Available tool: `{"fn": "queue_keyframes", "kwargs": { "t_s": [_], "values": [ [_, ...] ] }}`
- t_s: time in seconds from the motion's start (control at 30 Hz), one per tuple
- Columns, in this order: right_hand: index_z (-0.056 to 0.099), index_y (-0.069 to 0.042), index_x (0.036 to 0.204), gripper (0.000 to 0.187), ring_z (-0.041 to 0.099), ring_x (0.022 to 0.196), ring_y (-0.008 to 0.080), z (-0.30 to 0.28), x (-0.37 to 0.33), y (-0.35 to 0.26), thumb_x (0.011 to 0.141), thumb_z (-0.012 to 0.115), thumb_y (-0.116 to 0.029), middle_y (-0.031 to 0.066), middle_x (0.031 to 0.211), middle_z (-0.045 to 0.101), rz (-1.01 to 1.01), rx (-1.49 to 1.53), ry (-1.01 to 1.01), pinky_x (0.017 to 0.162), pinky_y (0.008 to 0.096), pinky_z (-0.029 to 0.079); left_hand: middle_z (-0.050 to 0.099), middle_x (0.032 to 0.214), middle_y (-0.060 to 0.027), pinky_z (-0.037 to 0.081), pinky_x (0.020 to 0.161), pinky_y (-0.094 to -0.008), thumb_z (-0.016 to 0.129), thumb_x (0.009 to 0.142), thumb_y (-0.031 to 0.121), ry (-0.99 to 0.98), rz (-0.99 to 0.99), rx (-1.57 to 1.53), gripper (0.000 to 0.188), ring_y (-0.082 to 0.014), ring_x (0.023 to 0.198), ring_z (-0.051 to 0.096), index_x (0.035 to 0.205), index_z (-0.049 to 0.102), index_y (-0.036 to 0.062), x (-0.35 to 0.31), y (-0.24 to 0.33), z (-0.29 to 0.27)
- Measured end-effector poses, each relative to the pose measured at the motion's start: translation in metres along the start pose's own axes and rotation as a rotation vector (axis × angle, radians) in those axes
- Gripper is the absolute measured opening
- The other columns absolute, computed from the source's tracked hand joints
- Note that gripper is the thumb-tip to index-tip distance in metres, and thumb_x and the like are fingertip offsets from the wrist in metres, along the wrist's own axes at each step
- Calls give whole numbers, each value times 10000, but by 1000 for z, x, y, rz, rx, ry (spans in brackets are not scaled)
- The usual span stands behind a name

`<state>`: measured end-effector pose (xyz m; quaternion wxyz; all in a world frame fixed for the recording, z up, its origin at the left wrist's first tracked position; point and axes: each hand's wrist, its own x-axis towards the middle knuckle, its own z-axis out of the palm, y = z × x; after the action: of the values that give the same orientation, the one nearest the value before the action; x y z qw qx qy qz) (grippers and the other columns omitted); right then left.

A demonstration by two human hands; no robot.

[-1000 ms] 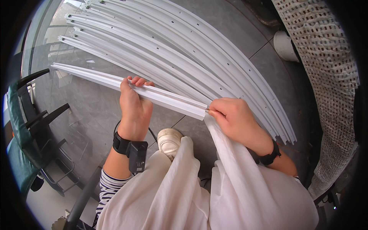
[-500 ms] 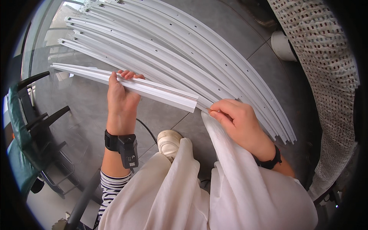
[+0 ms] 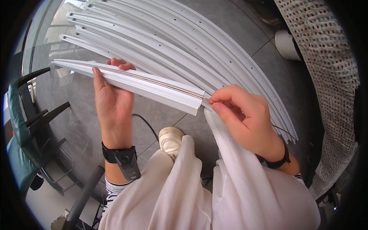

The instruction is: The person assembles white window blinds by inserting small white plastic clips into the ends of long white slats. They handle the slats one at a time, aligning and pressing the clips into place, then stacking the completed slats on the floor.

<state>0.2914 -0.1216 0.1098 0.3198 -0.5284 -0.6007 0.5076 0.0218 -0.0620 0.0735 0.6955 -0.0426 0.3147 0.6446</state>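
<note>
A long white channel strip hangs tilted over the floor, its right end nearest my body. My left hand is wrapped round it from below, thumb on the near edge and fingertips showing over the far side. Thin copper-coloured strands lie along its groove and come out at the right end. There my right hand is closed in a pinch on the ends of these strands, just off the channel strip; its lower fingers are curled and partly hidden.
Several more long white channel strips lie side by side on the grey tiled floor beyond. A woven cloth hangs at the right beside a white cylinder. Black chair parts with green fabric stand at the left.
My left hand has slid left along the channel strip. My right hand has moved up to the strip's right end, still pinching. More of the copper-coloured strands shows in the groove.
</note>
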Motion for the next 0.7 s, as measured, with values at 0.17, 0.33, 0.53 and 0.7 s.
{"fn": "queue_keyframes", "kwargs": {
  "t_s": [0.17, 0.33, 0.53, 0.7],
  "values": [
    [645, 33, 1013, 100, 609, 706, 61, -5, 4, -13, 933, 589, 11, 46, 832, 676, 162, 67, -164, 640, 208, 484, 424, 837, -51, 475, 722, -302, 433, 1063, 349, 24, -21, -177, 330, -153, 753, 465, 1033, 419, 20, 5, -1, 3],
    [661, 28, 1012, 114, 490, 608, 19, 3, 2, -9, 947, 586, -27, -2, 693, 623, 195, 357, -78, 543, 207, 380, 386, 797, -31, 467, 673, -288, 426, 1066, 338, 51, 2, -201, 305, -133, 685, 438, 1015, 420, 38, 7, -6, 9],
    [661, 56, 1052, 160, 499, 664, 4, -4, 6, -13, 965, 577, -48, -5, 756, 652, 334, 480, -145, 602, 191, 392, 386, 799, -26, 468, 663, -284, 420, 1069, 325, 53, 8, -202, 283, -124, 676, 442, 1009, 421, 49, 7, -6, 8],
    [661, 55, 1059, 167, 499, 685, 2, -7, 8, -11, 970, 576, -58, -13, 773, 654, 380, 517, -170, 619, 191, 393, 389, 801, -22, 471, 663, -282, 421, 1069, 319, 62, 16, -194, 268, -119, 677, 446, 1018, 423, 55, 7, -8, 9]
  ]
}}
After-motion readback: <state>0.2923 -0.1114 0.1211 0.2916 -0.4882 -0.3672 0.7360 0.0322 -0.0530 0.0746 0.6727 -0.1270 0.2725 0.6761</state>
